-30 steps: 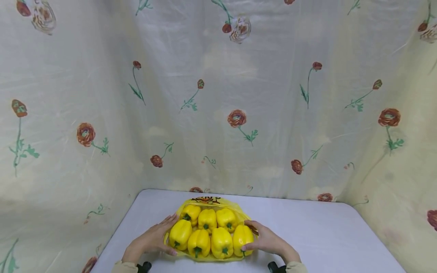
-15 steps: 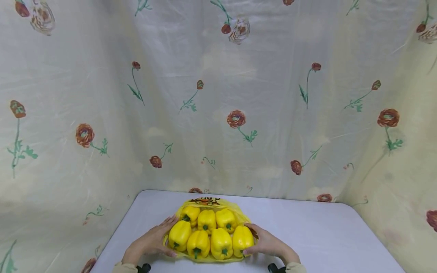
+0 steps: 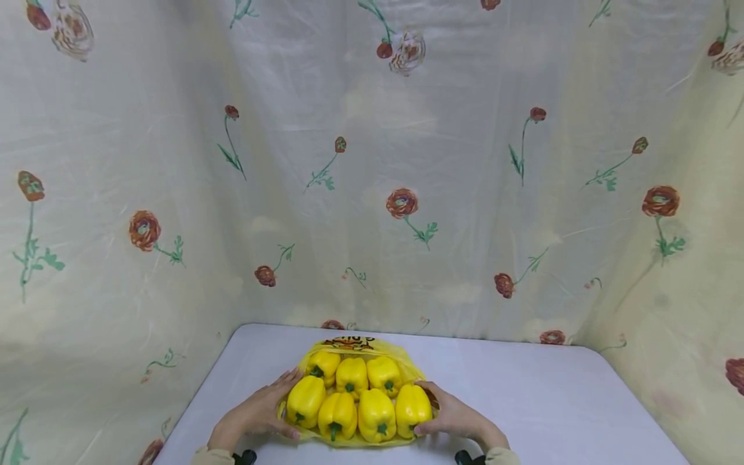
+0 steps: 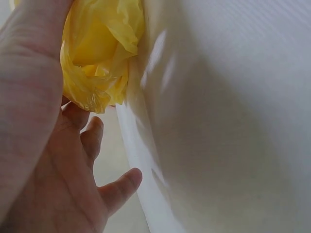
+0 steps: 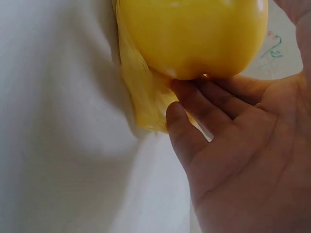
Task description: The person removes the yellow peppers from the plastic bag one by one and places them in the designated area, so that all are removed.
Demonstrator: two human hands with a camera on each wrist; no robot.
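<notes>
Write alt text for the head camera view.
Seven yellow bell peppers , three behind four, sit in an open yellow bag on a white table, with a person's left hand and right hand at the bag's sides. Behind the table hangs a flower-printed cloth.

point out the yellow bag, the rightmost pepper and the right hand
yellow bag (image 4: 104, 48), left wrist view, crumpled plastic
rightmost pepper (image 3: 413, 405), head view, middle of its side
right hand (image 5: 243, 148), right wrist view, palm

The bag (image 4: 104, 43) is crinkly plastic, with smooth, shiny peppers (image 3: 378, 410) inside. Under the bag, the table (image 3: 558, 400) looks dull. Behind the bag hangs wrinkly cloth (image 3: 453, 219).
</notes>
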